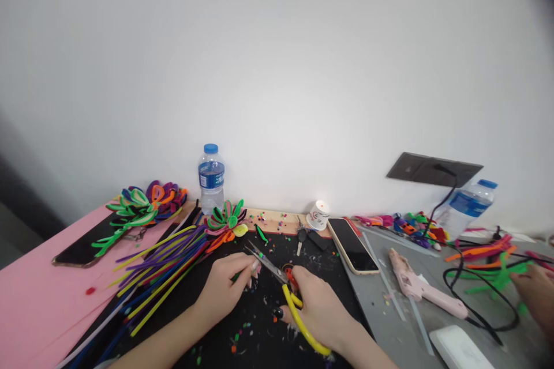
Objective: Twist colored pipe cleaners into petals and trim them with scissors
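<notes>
As my right hand [319, 304] grips yellow scissors [296, 318], my left hand [223, 283] looks pinched, hold unclear; I'm likely snipping, next needing steady aim.

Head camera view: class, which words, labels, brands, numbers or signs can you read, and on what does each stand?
"冰", perhaps: upright bottle, on its blue label; the characters beside it are too blurred.
Paper cup: red and dark marks, too small to read.
Tilted bottle: label too blurred.
Scissors: no lettering shows.
No numbers can be read.
</notes>
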Demonstrator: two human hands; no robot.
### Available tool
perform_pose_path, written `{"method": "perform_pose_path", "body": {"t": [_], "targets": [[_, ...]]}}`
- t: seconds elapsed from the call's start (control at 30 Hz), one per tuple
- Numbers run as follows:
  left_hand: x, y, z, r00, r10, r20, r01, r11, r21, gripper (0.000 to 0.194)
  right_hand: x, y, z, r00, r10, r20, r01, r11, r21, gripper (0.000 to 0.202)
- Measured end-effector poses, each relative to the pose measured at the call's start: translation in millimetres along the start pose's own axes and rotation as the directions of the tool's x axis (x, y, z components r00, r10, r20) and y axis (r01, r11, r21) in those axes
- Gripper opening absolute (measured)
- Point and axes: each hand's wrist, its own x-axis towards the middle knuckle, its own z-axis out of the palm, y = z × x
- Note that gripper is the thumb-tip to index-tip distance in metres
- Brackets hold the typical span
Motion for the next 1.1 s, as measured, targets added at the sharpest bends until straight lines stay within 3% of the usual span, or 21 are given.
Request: {"method": "perform_pose_path", "body": {"t": [0.2, 0.43, 0.63, 0.77, 0.87, 1.0, 1.1], "targets": [[-2, -2, 1.3, 0.997, 0.077, 0.000, -0.076, 0.994, 0.074, 0.028, 2, 0, 2, 1.000, 0.006, -0.018, -0.007, 0.999, -0.032, 0.026], [-1, -2, 3.3, 0.999, 0.040, 0.007, -0.040, 0.999, 0.021, 0.030, 4, 2, 5, 1.000, 0.005, -0.006, -0.005, 0.998, -0.061, 0.022], [3, 3, 0.1, 0.998, -0.064, 0.020, 0.065, 0.995, -0.078, 0.029, 7, 7, 3, 0.999, -0.015, -0.048, 0.012, 0.997, -0.072, 0.022], [6, 5, 1.1, 0.983, -0.173, 0.063, 0.183, 0.949, -0.258, 0.027, 14, 22, -2, 0.980, 0.103, -0.171, -0.131, 0.979, -0.157, 0.025], [7, 6, 3.1, 0.973, -0.219, 0.068, 0.229, 0.910, -0.346, 0.024, 21, 38, -4, 0.965, 0.139, -0.224, -0.182, 0.966, -0.186, 0.015], [6, 9, 6.0, 0.946, -0.302, 0.114, 0.321, 0.838, -0.441, 0.025, 24, 49, -5, 0.970, 0.061, -0.235, -0.085, 0.992, -0.095, 0.017], [4, 9, 10.3, 0.909, -0.388, 0.153, 0.405, 0.734, -0.545, 0.023, 22, 42, -8, 0.932, -0.073, -0.356, 0.055, 0.997, -0.059, 0.014]]}}
